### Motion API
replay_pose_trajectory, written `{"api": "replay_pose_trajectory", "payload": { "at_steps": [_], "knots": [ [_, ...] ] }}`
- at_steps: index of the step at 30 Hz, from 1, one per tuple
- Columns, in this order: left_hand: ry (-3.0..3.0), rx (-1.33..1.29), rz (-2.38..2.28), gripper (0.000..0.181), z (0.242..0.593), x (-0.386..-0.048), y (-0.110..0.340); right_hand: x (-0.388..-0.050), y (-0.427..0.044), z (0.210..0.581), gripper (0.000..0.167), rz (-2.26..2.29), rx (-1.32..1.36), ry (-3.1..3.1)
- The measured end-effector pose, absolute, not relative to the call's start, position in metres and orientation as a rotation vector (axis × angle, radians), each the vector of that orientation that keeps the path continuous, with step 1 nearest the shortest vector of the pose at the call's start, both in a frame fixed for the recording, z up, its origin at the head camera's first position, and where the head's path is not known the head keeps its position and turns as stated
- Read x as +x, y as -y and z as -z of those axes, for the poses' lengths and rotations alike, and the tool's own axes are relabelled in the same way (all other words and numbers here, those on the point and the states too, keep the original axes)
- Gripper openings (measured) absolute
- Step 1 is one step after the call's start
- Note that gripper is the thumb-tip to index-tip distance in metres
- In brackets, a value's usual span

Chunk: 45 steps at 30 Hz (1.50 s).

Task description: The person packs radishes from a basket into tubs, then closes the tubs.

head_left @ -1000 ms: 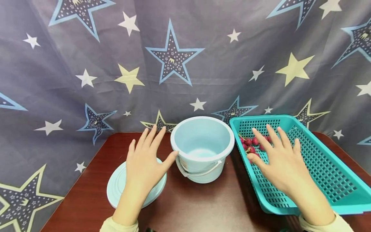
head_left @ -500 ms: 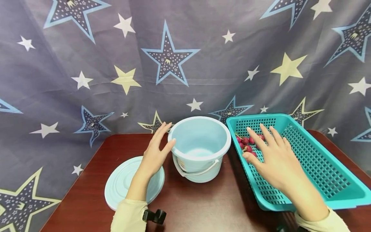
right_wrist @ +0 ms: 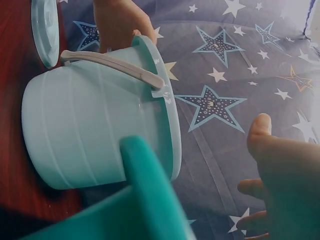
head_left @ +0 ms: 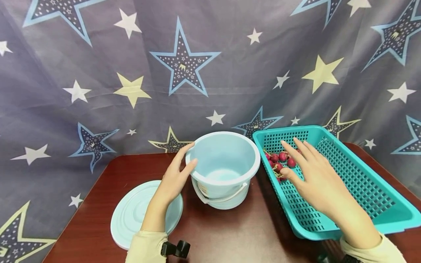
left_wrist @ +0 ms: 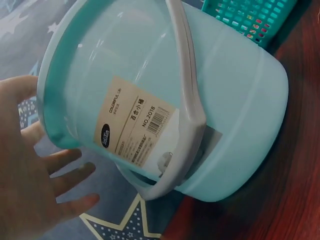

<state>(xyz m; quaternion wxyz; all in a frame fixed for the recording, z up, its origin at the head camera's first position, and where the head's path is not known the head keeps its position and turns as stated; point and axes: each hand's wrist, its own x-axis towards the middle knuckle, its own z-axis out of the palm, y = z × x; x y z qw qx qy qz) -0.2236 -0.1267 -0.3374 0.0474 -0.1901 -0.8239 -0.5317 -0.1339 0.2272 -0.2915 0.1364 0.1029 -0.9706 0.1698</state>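
Head view shows the bucket (head_left: 223, 190) upright on the table (head_left: 210, 233), the left hand (head_left: 172, 179) loose at its rim (head_left: 256, 157) without clasping it, the right hand (head_left: 317, 180) spread over the basket (head_left: 348, 175); a light pinch would likely steady it.

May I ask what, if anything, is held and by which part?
Nothing appears held: the left hand, fingers extended, is at the bucket rim; the right hand is empty.
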Motion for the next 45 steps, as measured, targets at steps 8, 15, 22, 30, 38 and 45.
{"api": "replay_pose_trajectory", "payload": {
  "at_steps": [8, 15, 22, 30, 38, 45],
  "knots": [
    [2.491, -0.651, 1.701, 0.050, 0.336, -0.224, 0.129, -0.132, -0.231, 0.290, 0.061, -0.632, 0.398, 2.712],
    [2.471, -0.662, 1.779, 0.053, 0.338, -0.226, 0.128, -0.130, -0.229, 0.286, 0.053, -0.892, 0.430, 2.617],
    [2.430, -0.699, 1.892, 0.053, 0.343, -0.226, 0.128, -0.129, -0.218, 0.270, 0.052, -0.890, 0.377, 2.634],
    [2.407, -0.718, 1.902, 0.053, 0.339, -0.225, 0.130, -0.151, -0.226, 0.241, 0.059, -0.613, 0.518, 2.832],
    [2.456, -0.648, 1.912, 0.056, 0.339, -0.225, 0.133, -0.194, -0.258, 0.253, 0.042, -0.518, 0.674, 2.987],
    [2.456, -0.617, 1.931, 0.056, 0.342, -0.226, 0.130, -0.228, -0.282, 0.277, 0.036, -0.624, 0.669, 3.051]
  ]
}}
